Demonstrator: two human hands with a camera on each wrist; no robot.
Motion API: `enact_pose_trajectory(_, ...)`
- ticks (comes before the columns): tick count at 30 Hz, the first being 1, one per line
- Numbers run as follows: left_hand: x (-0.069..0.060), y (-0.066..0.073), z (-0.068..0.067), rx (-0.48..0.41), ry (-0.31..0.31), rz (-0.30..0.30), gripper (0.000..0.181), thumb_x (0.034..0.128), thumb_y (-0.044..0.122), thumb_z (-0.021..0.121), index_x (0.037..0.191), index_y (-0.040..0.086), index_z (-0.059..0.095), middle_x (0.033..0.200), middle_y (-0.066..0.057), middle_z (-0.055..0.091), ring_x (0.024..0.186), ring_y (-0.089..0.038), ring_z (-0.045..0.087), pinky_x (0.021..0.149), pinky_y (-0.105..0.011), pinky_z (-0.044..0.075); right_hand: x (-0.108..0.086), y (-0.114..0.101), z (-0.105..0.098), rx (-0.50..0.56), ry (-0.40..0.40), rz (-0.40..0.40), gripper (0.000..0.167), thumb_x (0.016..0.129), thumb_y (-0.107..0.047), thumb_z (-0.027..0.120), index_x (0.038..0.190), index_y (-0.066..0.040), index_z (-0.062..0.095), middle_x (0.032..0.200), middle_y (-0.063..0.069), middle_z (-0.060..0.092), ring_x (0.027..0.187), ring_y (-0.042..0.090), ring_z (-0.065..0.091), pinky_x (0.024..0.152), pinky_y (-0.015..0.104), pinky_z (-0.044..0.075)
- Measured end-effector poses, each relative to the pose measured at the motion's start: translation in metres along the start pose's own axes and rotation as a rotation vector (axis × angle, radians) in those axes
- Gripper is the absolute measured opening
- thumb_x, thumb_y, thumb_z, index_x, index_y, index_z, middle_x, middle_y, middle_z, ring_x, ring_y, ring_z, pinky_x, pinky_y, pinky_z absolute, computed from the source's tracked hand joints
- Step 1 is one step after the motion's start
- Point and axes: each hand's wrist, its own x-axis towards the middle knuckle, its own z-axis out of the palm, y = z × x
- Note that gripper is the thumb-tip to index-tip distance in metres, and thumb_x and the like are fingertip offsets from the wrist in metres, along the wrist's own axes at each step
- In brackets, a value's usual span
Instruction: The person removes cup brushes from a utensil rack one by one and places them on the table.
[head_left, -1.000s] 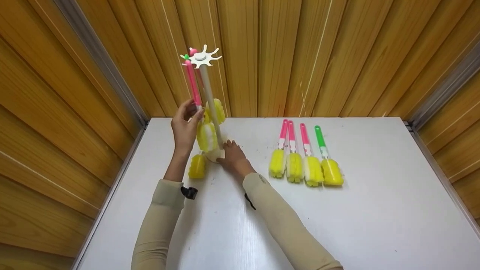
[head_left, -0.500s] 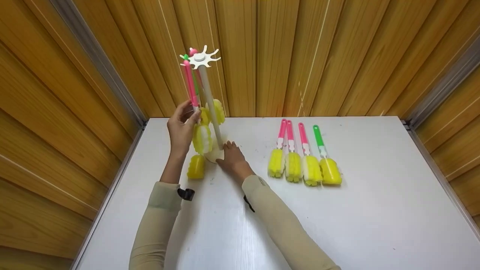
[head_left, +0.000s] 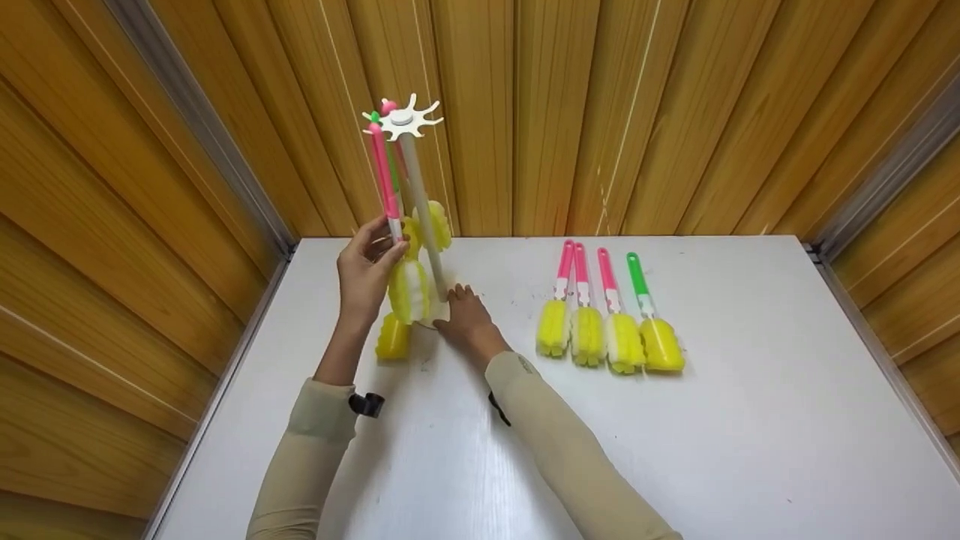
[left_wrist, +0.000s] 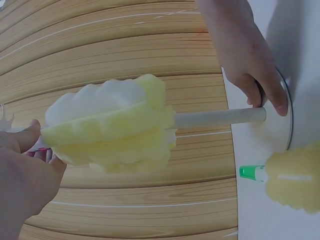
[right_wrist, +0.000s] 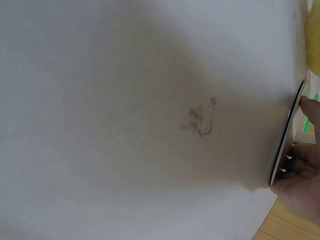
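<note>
The left hand (head_left: pixel 364 274) pinches the white neck of a pink-handled brush (head_left: pixel 383 172), whose top is at an arm of the white star-shaped rack top (head_left: pixel 401 118); whether it is hooked there I cannot tell. In the left wrist view its yellow and white sponge head (left_wrist: pixel 107 125) lies just beyond the left hand (left_wrist: pixel 30 175). A grey pole (head_left: pixel 424 214) joins the rack top to a round base (left_wrist: pixel 281 125). The right hand (head_left: pixel 472 322) grips the base's edge, with curled fingers in the right wrist view. Behind the held brush hang a green-handled brush and a pink one.
Several brushes lie on the white table (head_left: pixel 720 435) to the right, the rightmost a green-handled brush (head_left: pixel 661 343). Another yellow sponge head (head_left: pixel 392 337) lies left of the base. Wood-patterned walls (head_left: pixel 555 112) stand behind and at both sides.
My left hand has moved slightly down and left, and the held brush's sponge head hangs lower, now partly over the sponge head on the table. The right hand stays at the base.
</note>
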Motion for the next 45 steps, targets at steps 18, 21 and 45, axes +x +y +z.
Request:
enact_pose_trajectory(18,-0.004,0.008,-0.003,-0.014,0.028,0.021,0.048,0.0903,0.004,0.075,0.137,0.005,0.063,0.118,-0.017,0.071,0.104,-0.024,0.069,0.093,-0.03,0.056,0.002,0.001,0.0,-0.024,0.044,-0.052,0.058,0.099,-0.033,0.067,0.142,0.002,0.05,0.153,0.022,0.042,0.142,0.041,0.039,0.117,0.049,0.033)
enact_pose_trajectory(21,-0.003,0.009,-0.004,0.002,0.036,0.03,0.048,0.0903,0.005,0.075,0.137,0.006,0.063,0.117,-0.015,0.072,0.103,-0.022,0.069,0.093,-0.031,0.056,0.001,0.001,-0.001,-0.016,0.05,-0.046,0.058,0.099,-0.033,0.068,0.142,0.002,0.051,0.153,0.022,0.042,0.141,0.04,0.041,0.117,0.048,0.034)
enact_pose_trajectory(45,-0.003,0.011,-0.019,0.028,0.092,0.068,0.051,0.0908,0.006,0.075,0.14,0.005,0.061,0.118,-0.012,0.071,0.103,-0.022,0.069,0.095,-0.031,0.055,0.005,0.002,0.0,-0.016,0.018,-0.018,0.068,0.099,-0.036,0.066,0.151,0.002,0.043,0.159,0.022,0.035,0.147,0.038,0.034,0.12,0.046,0.03)
